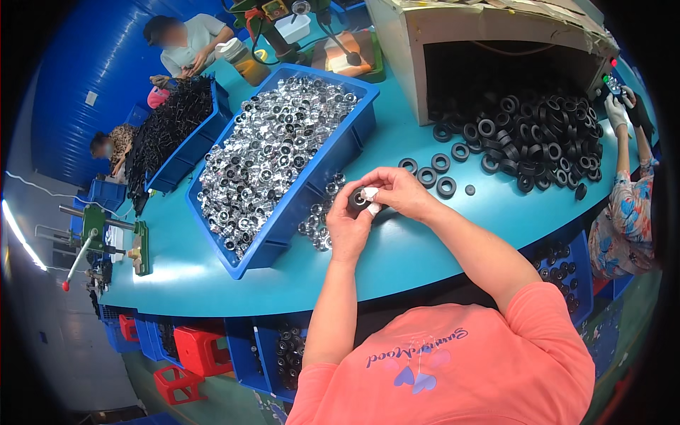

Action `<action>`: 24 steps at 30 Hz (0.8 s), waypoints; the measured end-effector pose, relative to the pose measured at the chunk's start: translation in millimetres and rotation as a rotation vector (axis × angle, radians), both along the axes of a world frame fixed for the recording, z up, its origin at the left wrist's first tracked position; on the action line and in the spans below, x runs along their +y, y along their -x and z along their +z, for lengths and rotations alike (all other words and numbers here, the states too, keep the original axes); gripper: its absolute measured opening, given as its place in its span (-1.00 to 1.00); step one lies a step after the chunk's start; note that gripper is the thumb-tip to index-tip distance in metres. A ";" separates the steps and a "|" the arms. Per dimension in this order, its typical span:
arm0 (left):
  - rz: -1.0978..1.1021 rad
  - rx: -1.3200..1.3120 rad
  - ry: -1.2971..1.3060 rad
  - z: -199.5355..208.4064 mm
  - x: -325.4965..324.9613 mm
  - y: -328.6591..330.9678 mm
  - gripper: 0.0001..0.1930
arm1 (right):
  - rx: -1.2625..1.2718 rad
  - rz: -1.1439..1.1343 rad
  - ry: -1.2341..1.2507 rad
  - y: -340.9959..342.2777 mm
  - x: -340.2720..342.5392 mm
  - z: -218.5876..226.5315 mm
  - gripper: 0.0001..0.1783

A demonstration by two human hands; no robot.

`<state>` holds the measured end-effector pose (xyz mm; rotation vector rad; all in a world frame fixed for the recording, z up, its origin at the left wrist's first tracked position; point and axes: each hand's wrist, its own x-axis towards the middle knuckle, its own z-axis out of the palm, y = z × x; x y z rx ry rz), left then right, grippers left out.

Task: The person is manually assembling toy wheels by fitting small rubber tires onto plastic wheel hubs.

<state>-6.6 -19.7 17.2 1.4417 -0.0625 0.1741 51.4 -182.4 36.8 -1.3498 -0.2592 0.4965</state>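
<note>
Above the near edge of the bench, my left hand (345,228) is closed around a small black ring (358,199) shaped like a toy tyre. From the right, my right hand (405,193) curls over the same ring, with its fingertips and thumb pressed against it. White covers wrap some of the fingertips. Whether another part sits inside the ring is hidden by the fingers. Just left of my hands, several loose clear plastic wheel-like pieces (312,228) lie on the bench, beside a large blue bin (273,256) heaped with similar clear pieces with black centres.
A pile of black rings (528,142) spills from an open-fronted box (419,78) at right, with a few rings (440,163) nearer me. Another blue bin (177,166) holds black parts. A green hand press (142,248) stands left. Other people work at far left and right.
</note>
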 end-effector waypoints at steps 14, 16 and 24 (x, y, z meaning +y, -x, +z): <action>-0.027 0.037 0.016 3.3 4.7 -2.6 -0.48 | 0.017 -0.111 -0.058 -3.9 0.9 0.2 -0.77; -0.026 0.047 0.036 3.1 6.3 -3.3 -0.51 | 0.001 -0.123 -0.027 -3.8 1.0 -0.4 -0.79; 0.009 0.106 0.066 4.0 8.2 -3.2 -0.62 | -0.085 -0.147 0.020 0.4 4.3 -9.3 -0.80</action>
